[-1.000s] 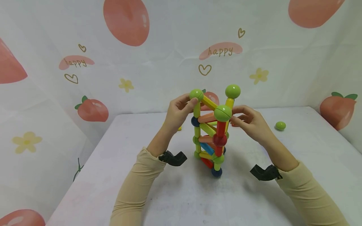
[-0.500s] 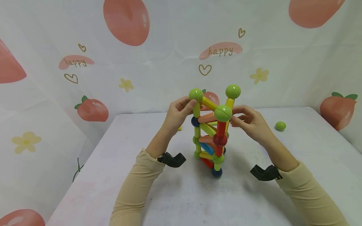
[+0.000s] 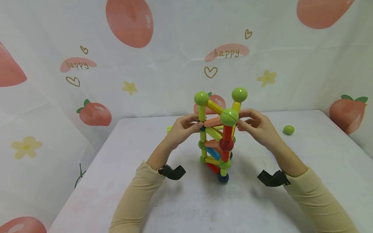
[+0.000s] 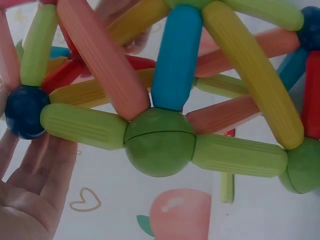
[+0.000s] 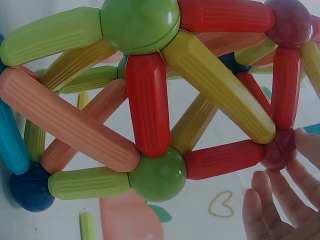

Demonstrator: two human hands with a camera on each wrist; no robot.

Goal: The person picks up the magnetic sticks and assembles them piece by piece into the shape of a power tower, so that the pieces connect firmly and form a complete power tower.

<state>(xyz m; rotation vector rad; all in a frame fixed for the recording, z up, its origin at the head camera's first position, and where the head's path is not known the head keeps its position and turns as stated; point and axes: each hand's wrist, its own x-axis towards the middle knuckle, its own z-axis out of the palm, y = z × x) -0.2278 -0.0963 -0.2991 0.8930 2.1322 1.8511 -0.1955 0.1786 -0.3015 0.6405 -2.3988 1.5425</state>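
A tower of coloured magnetic rods and balls (image 3: 214, 133) stands upright on the table, topped by several light-green balls. My left hand (image 3: 180, 131) pinches a dark blue ball (image 4: 22, 117) on the tower's left column, thumb in front and fingers behind or below it. On the right side, my right hand (image 3: 257, 127) holds a dark red ball (image 5: 279, 149) between thumb and fingers, as the right wrist view shows. In the head view that ball is hidden behind the front green ball (image 3: 229, 117).
A loose green ball (image 3: 289, 129) lies on the table to the right. Behind the tower, light-green rods (image 3: 169, 129) and a red piece (image 3: 241, 128) are partly hidden. A printed cloth (image 3: 163, 71) hangs along the table's back edge.
My left hand has left the upper left green ball and moved down the column to the dark blue ball. The right hand and the tower look unmoved.
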